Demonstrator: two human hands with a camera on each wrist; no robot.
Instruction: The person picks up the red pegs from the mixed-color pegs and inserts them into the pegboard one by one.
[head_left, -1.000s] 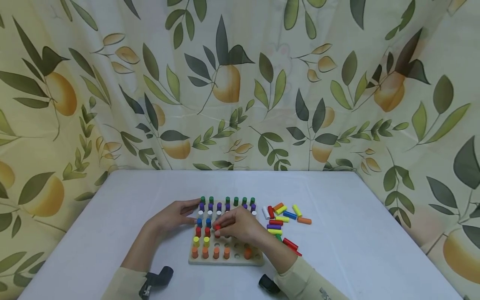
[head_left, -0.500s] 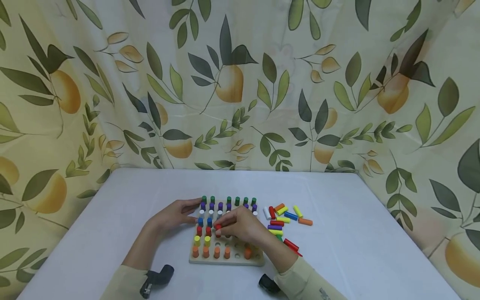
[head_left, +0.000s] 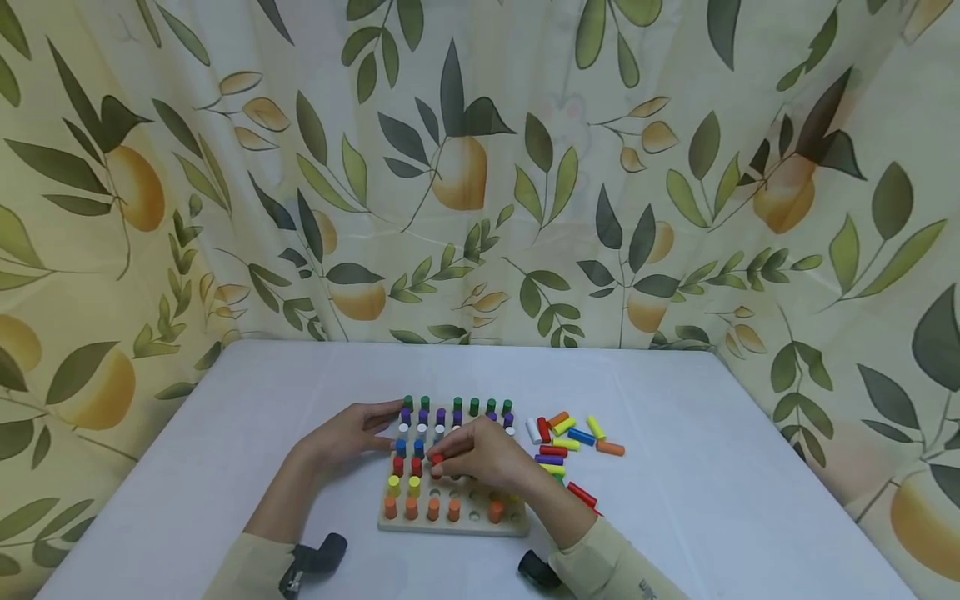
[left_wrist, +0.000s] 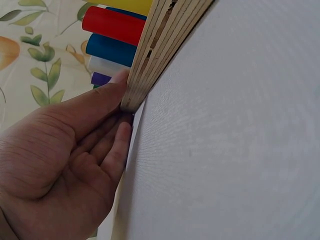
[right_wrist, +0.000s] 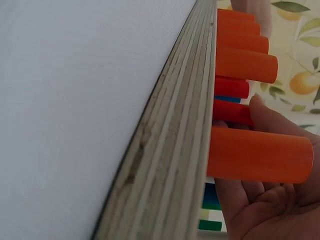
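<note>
Clearly upright, the pinched red peg (right_wrist: pixel 231 112).

At the bottom centre of the head view, on one wooden pegboard (head_left: pixel 427 525), six upright green pegs (head_left: pixel 457 404) and five upright orange pegs (head_left: pixel 411 508) are counted; towards the frame's lower right, two loose orange pegs (head_left: pixel 611 448), four loose yellow pegs (head_left: pixel 566 444), one loose white peg (head_left: pixel 533 431), one loose blue peg (head_left: pixel 581 436) and one loose purple peg (head_left: pixel 550 459) are seen
</note>
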